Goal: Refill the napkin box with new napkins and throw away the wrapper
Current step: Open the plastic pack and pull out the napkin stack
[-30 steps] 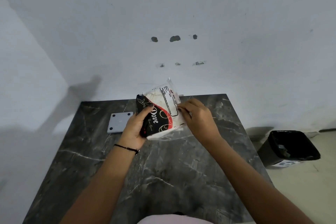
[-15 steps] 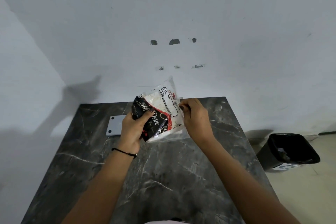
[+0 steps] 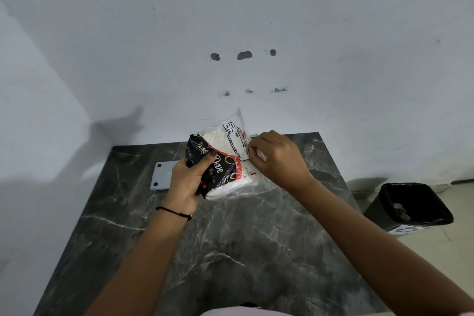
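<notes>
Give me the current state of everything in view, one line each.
Napkin pack: wrapper on, held above the table.
Left hand: gripping the pack's dark end.
Right hand: pinching the clear wrapper's edge.
Grey plate: flat on the table.
Bin: open, black-lined, on the floor.

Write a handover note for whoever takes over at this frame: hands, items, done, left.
Left hand: gripping the black end of the napkin pack, held up over the marble table.
Right hand: pinching the clear wrapper edge at the pack's right side.
Grey plate lies on the table behind the left hand; lined bin stands on the floor to the right.
Done: pack picked up. The wrapper does not look open.
Left: open the wrapper, load the napkins into the box (not identifiable here), bin the wrapper.
</notes>
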